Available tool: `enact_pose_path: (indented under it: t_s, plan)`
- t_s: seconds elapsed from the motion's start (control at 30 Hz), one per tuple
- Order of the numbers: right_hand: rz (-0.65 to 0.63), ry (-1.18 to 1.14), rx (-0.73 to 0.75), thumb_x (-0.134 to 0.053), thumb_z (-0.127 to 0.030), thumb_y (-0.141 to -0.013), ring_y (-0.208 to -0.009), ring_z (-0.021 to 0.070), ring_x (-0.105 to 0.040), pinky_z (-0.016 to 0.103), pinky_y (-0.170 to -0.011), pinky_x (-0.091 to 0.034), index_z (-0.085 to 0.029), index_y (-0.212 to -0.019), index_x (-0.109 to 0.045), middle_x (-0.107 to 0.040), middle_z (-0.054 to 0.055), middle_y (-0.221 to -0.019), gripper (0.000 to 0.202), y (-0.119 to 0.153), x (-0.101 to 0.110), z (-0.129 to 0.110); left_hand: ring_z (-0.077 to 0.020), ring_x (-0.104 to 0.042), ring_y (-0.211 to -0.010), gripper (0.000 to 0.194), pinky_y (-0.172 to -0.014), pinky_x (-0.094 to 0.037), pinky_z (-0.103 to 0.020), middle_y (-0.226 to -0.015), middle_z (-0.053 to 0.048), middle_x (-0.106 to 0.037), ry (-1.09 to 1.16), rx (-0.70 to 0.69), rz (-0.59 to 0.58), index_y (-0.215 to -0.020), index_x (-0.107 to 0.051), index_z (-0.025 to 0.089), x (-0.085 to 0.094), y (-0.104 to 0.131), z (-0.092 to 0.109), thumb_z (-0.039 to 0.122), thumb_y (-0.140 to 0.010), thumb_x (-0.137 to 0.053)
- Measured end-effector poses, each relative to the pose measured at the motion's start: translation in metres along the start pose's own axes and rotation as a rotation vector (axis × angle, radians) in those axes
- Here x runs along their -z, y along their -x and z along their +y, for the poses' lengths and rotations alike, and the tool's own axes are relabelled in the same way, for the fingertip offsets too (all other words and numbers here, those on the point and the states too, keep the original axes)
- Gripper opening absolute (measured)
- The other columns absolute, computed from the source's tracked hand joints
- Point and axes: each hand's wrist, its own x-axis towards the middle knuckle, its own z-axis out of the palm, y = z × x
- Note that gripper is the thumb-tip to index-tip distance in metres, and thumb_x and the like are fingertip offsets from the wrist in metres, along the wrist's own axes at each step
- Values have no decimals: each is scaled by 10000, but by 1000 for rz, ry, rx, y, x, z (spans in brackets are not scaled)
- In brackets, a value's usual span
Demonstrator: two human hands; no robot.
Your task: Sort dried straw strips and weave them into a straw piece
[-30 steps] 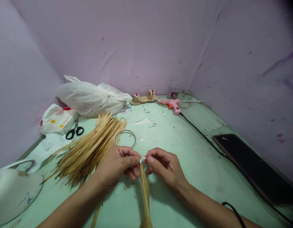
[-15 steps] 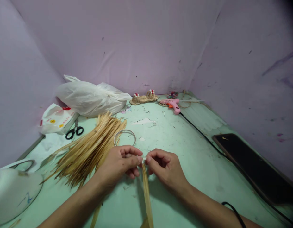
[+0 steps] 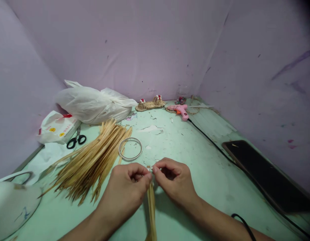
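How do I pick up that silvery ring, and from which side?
The silvery ring is probably easiest pinched by its right rim, coming from above and the right: it lies nearly flat, with that rim over green tabletop and its left edge overlapping the dry strips.

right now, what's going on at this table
A person's left hand and right hand are pinching a small white piece at the top of some dried leaf strips, which run down toward the person. A larger bundle of dry strips lies to the left, with a thin ring at its edge. Farther back, the pink glue gun lies untouched.
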Motion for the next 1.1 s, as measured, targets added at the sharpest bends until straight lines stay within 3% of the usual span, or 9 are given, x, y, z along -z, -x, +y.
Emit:
enact_pose_path:
  t_s: [0.27,0.5,0.8,1.1]
  plan:
    - [-27,12,272,-538,-108,-710,-476,102,-520,220,-447,-439,-161,-658,-613,-595,19,-574,105,5,2,-3,-69,-341,-440,168,-428,-255,-190,-430,33,-441,96,81,-31,-502,-605,125,9,-4,1,275,-571,-634]
    - [-80,92,388,-541,-76,-691,-493,113,-539,221,-440,-431,-149,-699,-622,-600,36,-597,109,9,4,-2,-44,-253,-370,125,-385,-169,-191,-378,57,-387,176,147,-77,-476,-561,138,10,-6,0,244,-539,-582]
    - [4,71,179,-517,-127,-704,-455,90,-492,202,-427,-405,-161,-602,-561,-558,5,-549,117,5,2,-4,-44,-253,-397,114,-393,-176,-186,-385,65,-333,205,87,-19,-461,-524,134,8,-7,-1,217,-539,-526]
    - [59,52,47,-521,-181,-727,-464,87,-490,197,-452,-428,-163,-619,-556,-546,-8,-554,116,3,1,-1,-27,-292,-327,188,-335,-171,-162,-410,82,-395,415,190,-128,-631,-518,150,1,-7,-3,292,-569,-626]
